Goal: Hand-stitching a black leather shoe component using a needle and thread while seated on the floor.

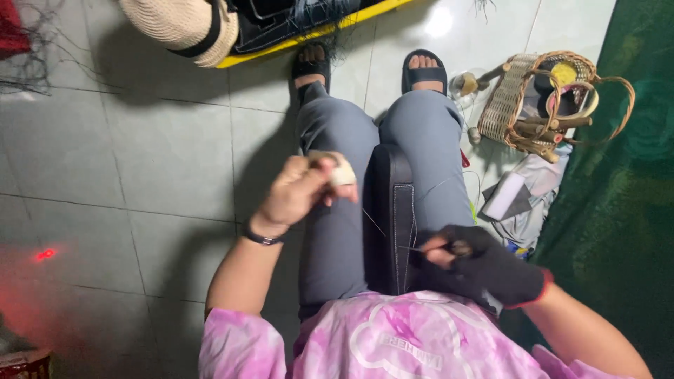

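Observation:
I sit with a black leather piece [393,210] with white stitching clamped upright between my knees in grey trousers. My left hand [298,191], bare with a taped finger and a dark wrist band, is raised above my left thigh, pinching a thin thread [372,223] that runs down to the leather. My right hand [474,265], in a black fingerless glove, rests by the right side of the leather and pinches a thin needle or awl [409,248] pointing at the stitch line.
A wicker basket [505,105] of tools stands on the tiled floor right of my feet, with white cloth and paper [516,196] below it. A green mat [618,210] lies far right. A straw hat [179,28] and yellow-edged object lie ahead.

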